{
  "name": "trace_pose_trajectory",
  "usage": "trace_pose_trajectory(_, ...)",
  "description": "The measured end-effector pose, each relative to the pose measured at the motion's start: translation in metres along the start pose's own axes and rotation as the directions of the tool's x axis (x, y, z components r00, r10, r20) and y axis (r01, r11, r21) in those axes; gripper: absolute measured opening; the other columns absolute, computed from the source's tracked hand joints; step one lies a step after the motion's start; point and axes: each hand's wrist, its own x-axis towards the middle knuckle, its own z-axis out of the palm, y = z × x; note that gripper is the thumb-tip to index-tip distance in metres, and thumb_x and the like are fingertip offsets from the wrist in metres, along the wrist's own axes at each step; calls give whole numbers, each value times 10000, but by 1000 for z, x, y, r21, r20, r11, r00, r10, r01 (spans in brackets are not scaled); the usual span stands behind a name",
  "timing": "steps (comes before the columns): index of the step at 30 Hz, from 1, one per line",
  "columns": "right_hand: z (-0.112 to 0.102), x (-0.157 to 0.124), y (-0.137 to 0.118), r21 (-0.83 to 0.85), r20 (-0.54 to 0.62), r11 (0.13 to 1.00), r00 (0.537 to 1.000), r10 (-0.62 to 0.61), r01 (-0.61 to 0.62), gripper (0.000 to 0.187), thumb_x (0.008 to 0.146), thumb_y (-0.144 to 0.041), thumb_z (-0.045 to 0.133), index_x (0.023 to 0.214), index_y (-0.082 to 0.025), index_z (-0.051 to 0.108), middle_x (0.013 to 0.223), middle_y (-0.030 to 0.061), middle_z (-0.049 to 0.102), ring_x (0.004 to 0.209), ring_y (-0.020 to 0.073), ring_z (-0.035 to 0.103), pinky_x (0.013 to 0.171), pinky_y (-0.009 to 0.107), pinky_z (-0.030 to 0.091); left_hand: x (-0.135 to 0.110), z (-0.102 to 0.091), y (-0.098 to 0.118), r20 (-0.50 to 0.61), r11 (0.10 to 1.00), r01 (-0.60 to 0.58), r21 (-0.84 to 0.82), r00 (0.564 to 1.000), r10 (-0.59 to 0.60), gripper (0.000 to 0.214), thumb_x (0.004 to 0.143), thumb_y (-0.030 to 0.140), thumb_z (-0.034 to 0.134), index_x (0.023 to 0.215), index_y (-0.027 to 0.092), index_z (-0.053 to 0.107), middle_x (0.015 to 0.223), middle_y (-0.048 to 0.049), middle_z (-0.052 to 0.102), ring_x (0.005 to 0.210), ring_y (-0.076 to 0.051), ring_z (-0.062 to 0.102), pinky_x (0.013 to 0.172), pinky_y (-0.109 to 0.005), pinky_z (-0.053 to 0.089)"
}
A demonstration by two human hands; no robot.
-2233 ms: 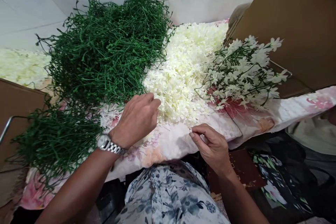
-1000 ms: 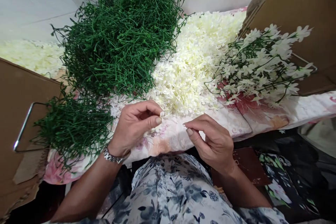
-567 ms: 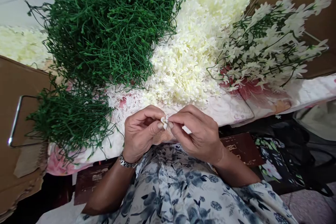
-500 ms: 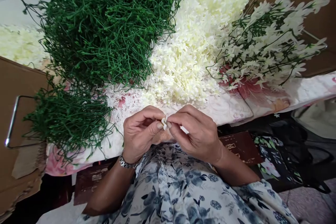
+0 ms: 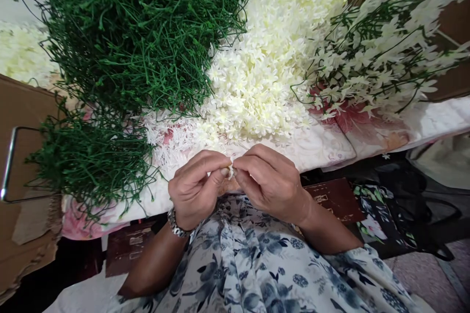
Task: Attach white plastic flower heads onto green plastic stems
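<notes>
Between my two hands, close to the table's front edge, is a small white artificial flower (image 5: 231,172), mostly hidden by fingertips. My left hand (image 5: 198,183), with a metal watch on its wrist, pinches it between thumb and index finger. From the other side my right hand (image 5: 271,181) pinches the same flower, its fingertips touching those of the left. Just beyond the hands spreads a heap of loose cream-white artificial blossoms (image 5: 260,78). Thin white pieces (image 5: 172,144) lie beside that heap, nearer my left hand.
A tall mass of green plastic stems (image 5: 139,34) fills the back left, with a smaller bunch of stems (image 5: 95,161) in front. Stems bearing white flowers (image 5: 382,54) lie at the right. Cardboard (image 5: 29,156) with a metal handle (image 5: 9,166) stands at the left edge. A floral cloth (image 5: 316,144) covers the table.
Both hands have closed in on the flower, so less of it shows. The whole view has shifted slightly; the heaps are unchanged.
</notes>
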Motion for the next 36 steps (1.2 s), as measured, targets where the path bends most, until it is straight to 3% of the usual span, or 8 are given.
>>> trace_pose_trajectory(3, 3, -3, 1, 27, -17, 1000, 1000, 12, -11, 131, 841, -123, 457, 838, -139, 587, 709, 46, 558, 674, 136, 528, 587, 258, 458, -3, 1, 0, 3, 999, -12, 31, 1000, 12, 203, 752, 53, 600, 885, 192, 663, 748, -13, 637, 715, -115, 581, 635, -245, 475)
trace_pose_trajectory(11, 8, -12, -5, 139, -3, 988, 998, 69, -68, 110, 813, -109, 528, 905, -156, 567, 727, 34, 569, 689, 115, 540, 601, 232, 466, -20, -2, -1, -28, 982, 140, -129, 989, -145, 164, 769, 85, 590, 875, 196, 649, 738, -17, 613, 699, -117, 580, 618, -244, 471)
trace_pose_trajectory(17, 17, -16, -8, 246, 22, 965, 996, 88, -90, 126, 783, -66, 537, 859, -163, 563, 693, 16, 558, 651, 101, 515, 571, 227, 445, -29, -9, -1, 44, 989, 106, -100, 994, -102, 186, 769, 52, 559, 895, 167, 634, 756, -29, 612, 706, -115, 586, 637, -240, 477)
trace_pose_trajectory(27, 25, -15, -8, 196, 132, 974, 988, 86, -111, 139, 775, -65, 554, 872, -153, 599, 751, 31, 569, 695, 101, 532, 609, 229, 451, -34, -24, -7, 89, 997, 71, -28, 994, -68, 240, 759, 20, 544, 943, 155, 620, 792, -46, 623, 755, -121, 597, 662, -233, 488)
trace_pose_trajectory(33, 22, -13, -2, 117, 130, 992, 991, 35, -51, 190, 764, -71, 583, 941, -136, 608, 796, 59, 600, 735, 121, 558, 636, 244, 474, -33, -49, -23, -73, 979, 197, 53, 979, -193, 207, 757, 34, 559, 893, 172, 634, 785, -12, 615, 664, -88, 581, 583, -200, 458)
trace_pose_trajectory(36, 14, -12, 5, 52, 73, 996, 995, 72, -75, 178, 759, -62, 586, 912, -152, 608, 773, 41, 597, 710, 111, 557, 617, 232, 463, -19, -59, -30, -18, 944, 241, 228, 970, -243, 123, 765, 73, 548, 791, 163, 628, 731, 3, 615, 664, -95, 577, 605, -209, 448)
